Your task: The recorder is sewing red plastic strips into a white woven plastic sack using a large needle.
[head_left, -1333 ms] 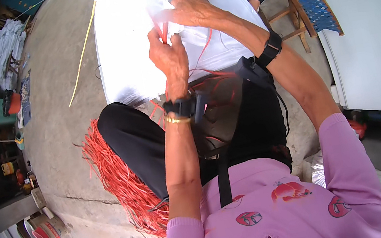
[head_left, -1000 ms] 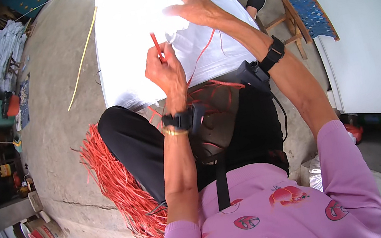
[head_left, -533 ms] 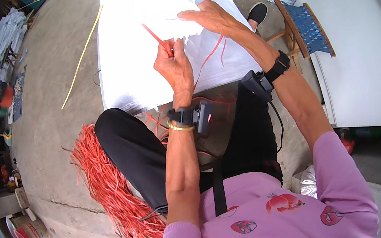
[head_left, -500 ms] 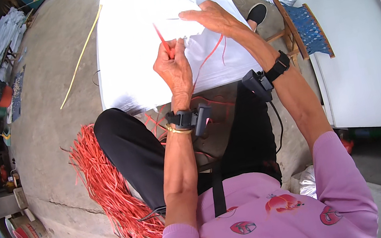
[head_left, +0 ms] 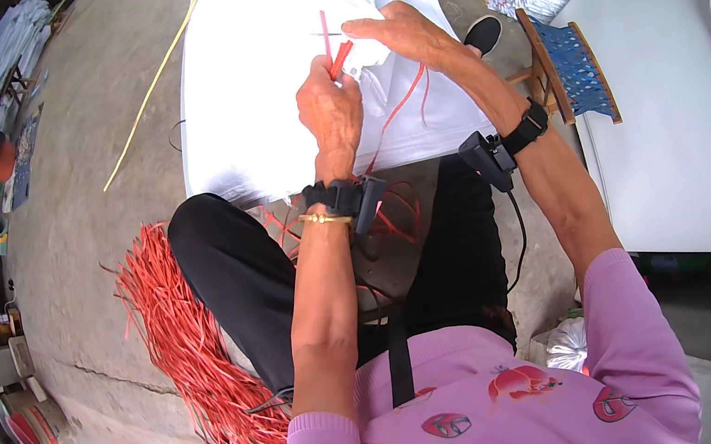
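"Hands first: how is the left one set?"

"The bare left hand (head_left: 330, 106) is curled, and a flat, glossy red strip (head_left: 340, 59) is pinched between its thumb and fingers, over layered smooth white sheets (head_left: 233, 139). A thin red length (head_left: 323, 24) is raised just beside the strip."

"And the right?"

"The bare right hand (head_left: 413, 32) is partly bent at the sheets, with its thumb stretched out toward the left. A slim, dark, needle-like rod (head_left: 327, 33) is seen at the thumb's tip; whether it is gripped cannot be told, as the fingers are largely hidden."

"Where are the sheets laid?"

"They are spread just beyond the black trousers (head_left: 236, 265), beneath both hands. A loose, narrow red strand (head_left: 398, 109) is draped across them from near the right hand to the near edge."

"What else is seen?"

"A large heap of long red strips (head_left: 188, 344) is piled beside the left leg on the grey concrete floor (head_left: 90, 266). A long, thin yellow strip (head_left: 151, 96) is stretched along the floor, left of the sheets. At the right, a wooden stool with a blue woven seat (head_left: 572, 63) is placed beside a broad white panel (head_left: 671, 141)."
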